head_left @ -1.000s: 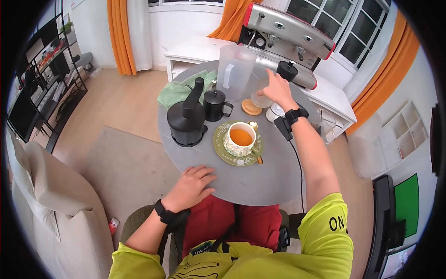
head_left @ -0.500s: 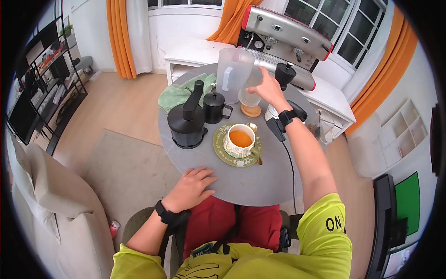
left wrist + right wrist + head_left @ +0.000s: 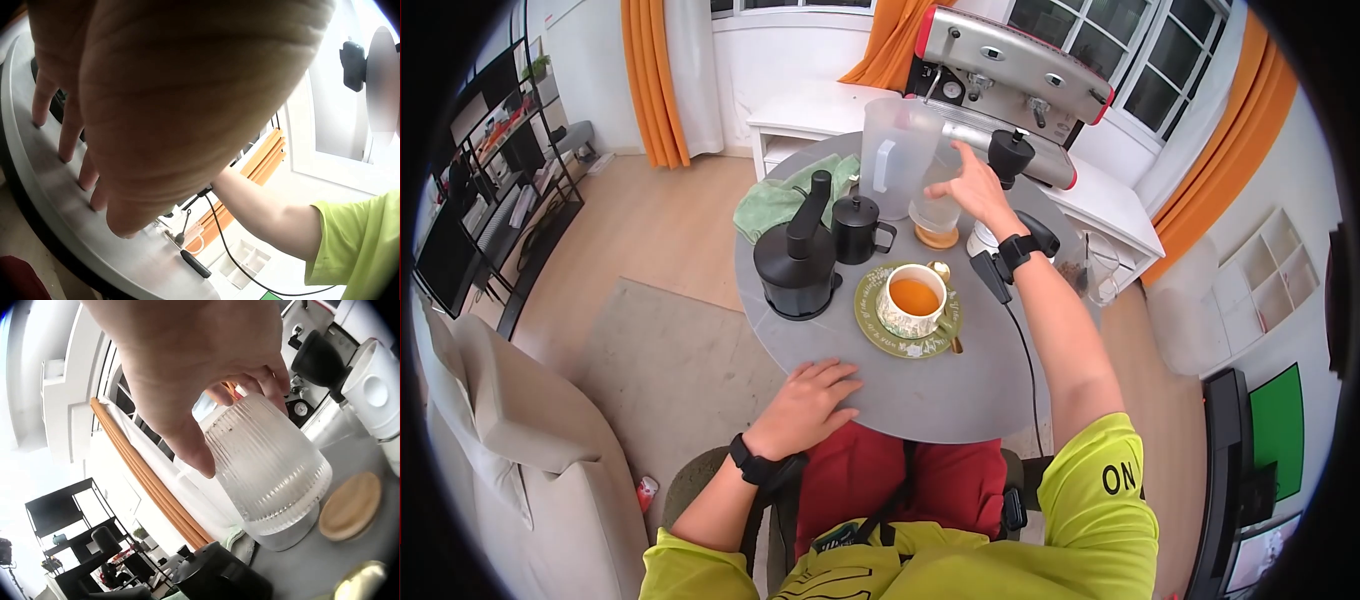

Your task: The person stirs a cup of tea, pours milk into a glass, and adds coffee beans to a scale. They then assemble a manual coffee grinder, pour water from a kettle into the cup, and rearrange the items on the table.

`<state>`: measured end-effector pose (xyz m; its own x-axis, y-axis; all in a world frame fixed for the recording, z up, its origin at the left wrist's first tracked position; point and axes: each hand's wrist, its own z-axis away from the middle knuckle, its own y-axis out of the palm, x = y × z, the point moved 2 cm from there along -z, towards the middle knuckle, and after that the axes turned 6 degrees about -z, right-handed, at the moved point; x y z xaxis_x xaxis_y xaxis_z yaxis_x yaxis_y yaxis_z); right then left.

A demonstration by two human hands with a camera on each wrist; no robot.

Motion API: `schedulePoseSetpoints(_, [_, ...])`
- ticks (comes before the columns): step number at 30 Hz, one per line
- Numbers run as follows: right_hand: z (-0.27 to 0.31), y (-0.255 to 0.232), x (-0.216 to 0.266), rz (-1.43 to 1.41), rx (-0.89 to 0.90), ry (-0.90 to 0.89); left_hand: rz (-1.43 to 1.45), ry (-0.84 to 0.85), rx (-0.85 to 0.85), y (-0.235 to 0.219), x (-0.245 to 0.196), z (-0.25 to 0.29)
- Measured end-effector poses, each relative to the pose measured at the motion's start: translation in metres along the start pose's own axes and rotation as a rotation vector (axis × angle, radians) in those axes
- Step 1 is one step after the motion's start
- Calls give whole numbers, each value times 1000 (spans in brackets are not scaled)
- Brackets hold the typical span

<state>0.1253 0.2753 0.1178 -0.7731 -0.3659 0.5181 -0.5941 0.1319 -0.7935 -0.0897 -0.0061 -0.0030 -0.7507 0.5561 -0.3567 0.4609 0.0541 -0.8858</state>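
Note:
My right hand (image 3: 978,190) grips a clear ribbed glass (image 3: 269,462) around its upper part, thumb on one side and fingers on the other. The glass (image 3: 935,212) is beside the tall frosted pitcher (image 3: 892,165) and just behind a round wooden disc (image 3: 937,239); whether its base touches the table is unclear. My left hand (image 3: 805,402) rests palm down at the near table edge, fingers spread. In front of it stands a patterned cup (image 3: 912,300) of orange-brown liquid on a green saucer (image 3: 868,325), with a gold-coloured spoon.
A black kettle (image 3: 793,268), a small black lidded pot (image 3: 856,228) and a green cloth (image 3: 778,208) are at the table's left. A black-topped grinder (image 3: 1010,155) and a white jar (image 3: 980,238) flank my right hand. Behind stands an espresso machine (image 3: 1020,80).
My right hand and the glass have moved left, towards the pitcher, bringing the glass to the wooden disc's far side. My left hand has stayed in place.

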Motion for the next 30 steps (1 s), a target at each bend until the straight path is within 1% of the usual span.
schedulePoseSetpoints(3, [4,-1,4,-6,-24,-1,5,-12,15,0,0,0])
schedulePoseSetpoints(5, [4,-4,9,186,18,2,7,-24,28,-1,0,0])
schedulePoseSetpoints(6, [3,-1,6,184,22,2,6,-22,24,-1,0,0])
schedulePoseSetpoints(8, [3,1,-2,26,-2,19,8,-23,16,-1,1,0])
schedulePoseSetpoints(12, [5,5,-6,22,-6,33,22,-20,10,1,2,0])
schedulePoseSetpoints(14, [2,8,-7,107,16,21,23,-25,12,-1,2,-1])
schedulePoseSetpoints(18, [-2,15,-13,122,49,36,14,-39,16,-4,1,-2])
schedulePoseSetpoints(20, [-2,19,-17,136,87,73,15,-40,17,-3,2,-2])
schedulePoseSetpoints(21, [-2,21,-20,135,89,74,18,-39,16,-2,3,-2])
schedulePoseSetpoints(23, [-2,25,-24,169,28,15,22,-42,17,-2,4,-1])
schedulePoseSetpoints(30, [-5,30,-33,193,44,25,38,-47,4,-3,4,-3])
